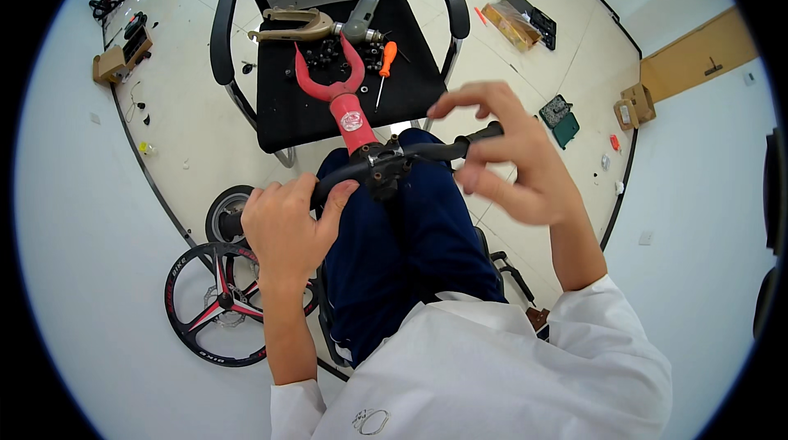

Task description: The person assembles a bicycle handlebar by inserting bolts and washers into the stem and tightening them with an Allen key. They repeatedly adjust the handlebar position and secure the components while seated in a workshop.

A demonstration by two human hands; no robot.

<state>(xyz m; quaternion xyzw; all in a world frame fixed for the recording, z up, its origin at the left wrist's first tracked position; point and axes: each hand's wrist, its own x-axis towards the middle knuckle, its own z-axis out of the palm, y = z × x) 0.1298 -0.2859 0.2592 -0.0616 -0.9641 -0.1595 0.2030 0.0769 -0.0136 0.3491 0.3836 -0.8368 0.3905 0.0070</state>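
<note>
Open white floor runs down the left of the frame and along the right, though a black-and-red wheel (215, 307) lies at lower left and a black chair (336, 103) crowds the upper middle. At frame centre, over the person's lap, sits the black handlebar (386, 162), clamped to a red fork (338, 91) whose legs rest on the chair seat. The left hand (286, 225) is clenched around the bar's left grip. The right hand (509, 157) hovers loosely spread over the right end, fingertips near it.

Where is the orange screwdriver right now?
In the head view, the orange screwdriver lies on the black chair seat ahead of the person, just right of the red fork.
</note>
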